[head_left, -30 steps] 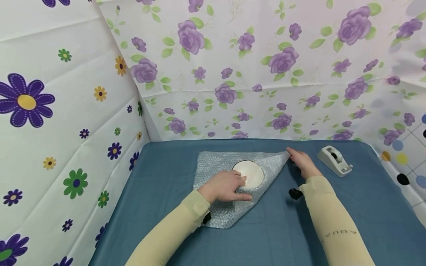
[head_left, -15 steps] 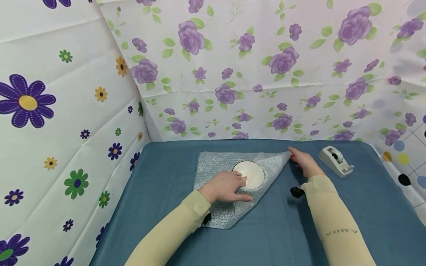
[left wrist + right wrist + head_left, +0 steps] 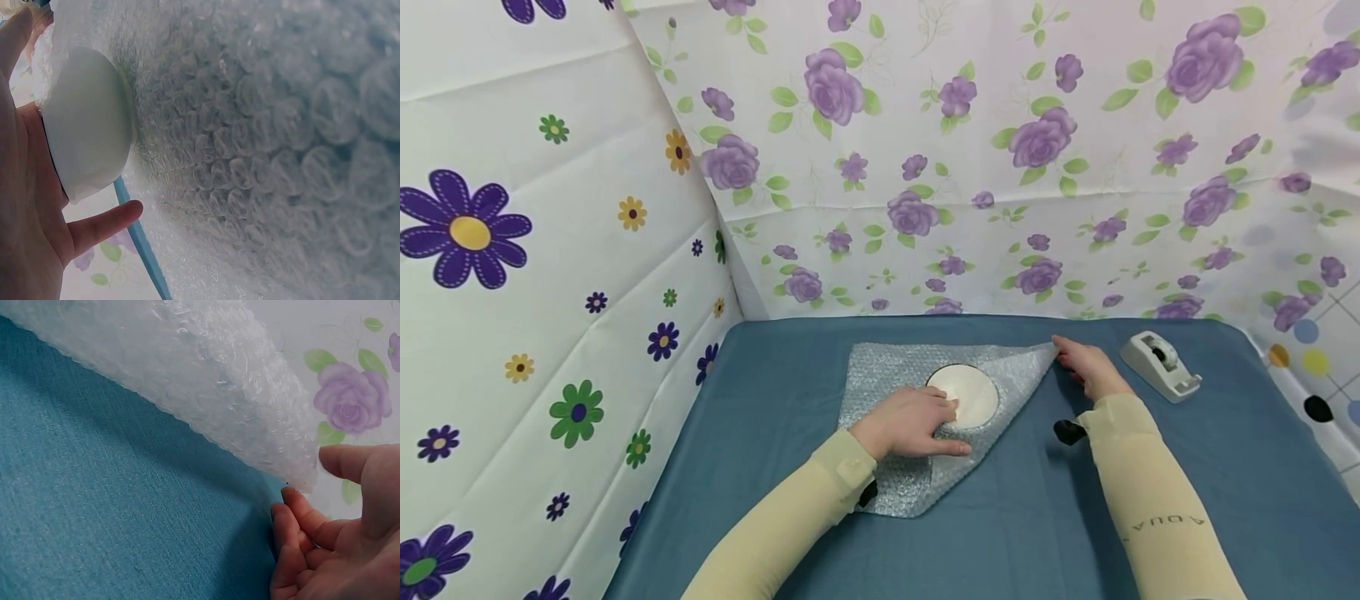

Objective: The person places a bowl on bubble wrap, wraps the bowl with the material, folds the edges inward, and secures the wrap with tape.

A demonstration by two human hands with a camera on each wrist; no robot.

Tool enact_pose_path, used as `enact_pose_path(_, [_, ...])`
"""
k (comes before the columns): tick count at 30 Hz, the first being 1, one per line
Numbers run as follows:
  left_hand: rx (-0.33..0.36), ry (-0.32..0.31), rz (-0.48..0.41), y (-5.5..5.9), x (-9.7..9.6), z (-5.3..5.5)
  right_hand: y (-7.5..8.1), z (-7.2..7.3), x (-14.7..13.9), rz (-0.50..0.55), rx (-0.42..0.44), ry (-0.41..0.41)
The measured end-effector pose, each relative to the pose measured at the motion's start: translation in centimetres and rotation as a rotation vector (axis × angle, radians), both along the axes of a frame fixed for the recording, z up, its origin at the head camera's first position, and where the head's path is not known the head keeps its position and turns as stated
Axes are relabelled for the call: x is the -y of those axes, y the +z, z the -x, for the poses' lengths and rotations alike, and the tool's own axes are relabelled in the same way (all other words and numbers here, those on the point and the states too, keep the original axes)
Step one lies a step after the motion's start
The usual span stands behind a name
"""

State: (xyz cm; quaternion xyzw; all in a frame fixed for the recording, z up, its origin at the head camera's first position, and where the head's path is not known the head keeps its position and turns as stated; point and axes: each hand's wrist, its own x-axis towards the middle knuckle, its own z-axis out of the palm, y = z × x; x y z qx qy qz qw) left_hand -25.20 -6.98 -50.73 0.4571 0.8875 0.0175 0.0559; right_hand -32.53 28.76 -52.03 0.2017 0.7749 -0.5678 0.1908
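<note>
A white bowl (image 3: 973, 399) with a thin dark rim stands on a sheet of bubble wrap (image 3: 880, 372). My left hand (image 3: 910, 421) lies flat over the bowl's near left rim, fingers extended and thumb held out to the side. In the left wrist view the bowl's smooth outer side (image 3: 90, 125) shows between that hand and the bubbles. My right hand (image 3: 1090, 368) pinches the sheet's far right corner between thumb and fingertips. That corner is raised above the table in the right wrist view, and the sheet's right edge (image 3: 156, 375) slopes up towards it.
A white tape dispenser (image 3: 1159, 367) with a roll in it stands right of my right hand. Blue cloth (image 3: 1000, 533) covers the table. Flower-printed sheets (image 3: 925, 167) hang behind and to the left.
</note>
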Motion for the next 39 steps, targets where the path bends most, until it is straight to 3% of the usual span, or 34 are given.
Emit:
enact_pose_path(6, [0.01, 0.006, 0.009, 0.1, 0.0, -0.1, -0.5, -0.2, -0.1, -0.015, -0.053, 0.003])
enact_pose_path(18, [0.027, 0.05, 0.033, 0.0, 0.2, -0.3, -1.0, -0.5, -0.5, 0.133, -0.102, 0.002])
enact_pose_path(24, [0.004, 0.032, 0.002, -0.2, 0.3, -0.4, -1.4, -0.5, -0.7, 0.214, -0.105, -0.073])
enact_pose_path(32, [-0.029, 0.002, 0.0, -0.2, 0.3, -0.3, -2.0, -1.5, -0.5, 0.237, -0.207, -0.052])
enact_pose_path(35, [-0.031, 0.007, 0.004, -0.2, 0.3, -0.3, -2.1, -1.9, -0.1, 0.238, -0.239, -0.08])
enact_pose_path(39, [-0.029, 0.015, 0.004, -0.3, 0.2, -0.3, -2.1, -2.0, 0.4, 0.242, -0.275, -0.179])
